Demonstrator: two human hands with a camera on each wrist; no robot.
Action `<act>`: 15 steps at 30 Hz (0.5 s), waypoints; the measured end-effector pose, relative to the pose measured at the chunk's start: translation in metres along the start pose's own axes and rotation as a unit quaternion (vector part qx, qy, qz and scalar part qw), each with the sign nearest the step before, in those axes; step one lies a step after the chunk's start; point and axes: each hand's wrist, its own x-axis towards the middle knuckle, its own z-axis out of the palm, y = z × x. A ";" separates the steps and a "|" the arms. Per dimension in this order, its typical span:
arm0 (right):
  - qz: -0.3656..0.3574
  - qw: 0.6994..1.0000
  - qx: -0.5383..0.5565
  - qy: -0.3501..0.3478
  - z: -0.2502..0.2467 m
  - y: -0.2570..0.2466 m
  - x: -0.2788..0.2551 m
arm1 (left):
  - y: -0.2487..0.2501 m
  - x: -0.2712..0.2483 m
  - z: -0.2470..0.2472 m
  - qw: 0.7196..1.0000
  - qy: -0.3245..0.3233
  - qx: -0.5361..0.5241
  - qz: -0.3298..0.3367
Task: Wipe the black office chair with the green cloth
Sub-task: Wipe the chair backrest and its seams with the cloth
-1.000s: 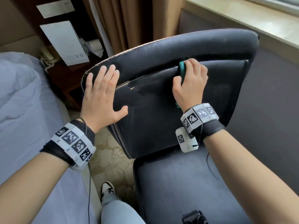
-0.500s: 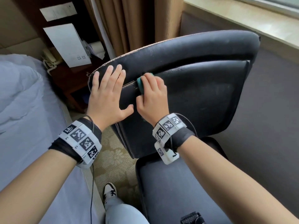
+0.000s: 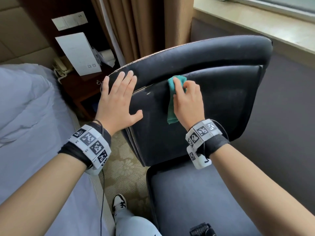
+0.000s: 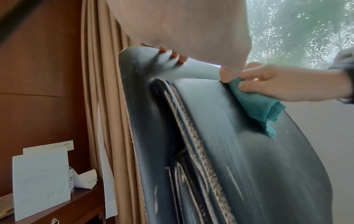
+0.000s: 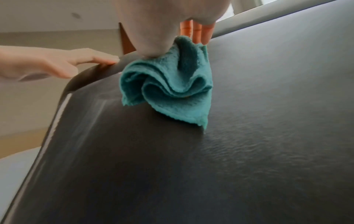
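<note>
The black office chair faces me, its leather backrest worn along the left seam. My left hand lies flat with straight fingers on the backrest's upper left corner. My right hand grips the bunched green cloth and presses it against the backrest near the top fold. In the right wrist view the green cloth hangs in folds below my palm, touching the leather. From the left wrist view the green cloth shows under the right hand.
A bed with pale sheets is at the left. A dark wooden nightstand with a phone and white papers stands behind it. Brown curtains hang beyond the chair. A window sill runs at the right. My shoe is on patterned carpet.
My right hand swept the cloth left along the backrest's top fold, then came back rightward toward the middle. The left hand stayed flat on the upper left corner.
</note>
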 end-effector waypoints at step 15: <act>0.124 0.991 0.055 0.005 -0.006 0.011 0.032 | -0.001 0.002 0.003 0.999 0.005 -0.038 -0.003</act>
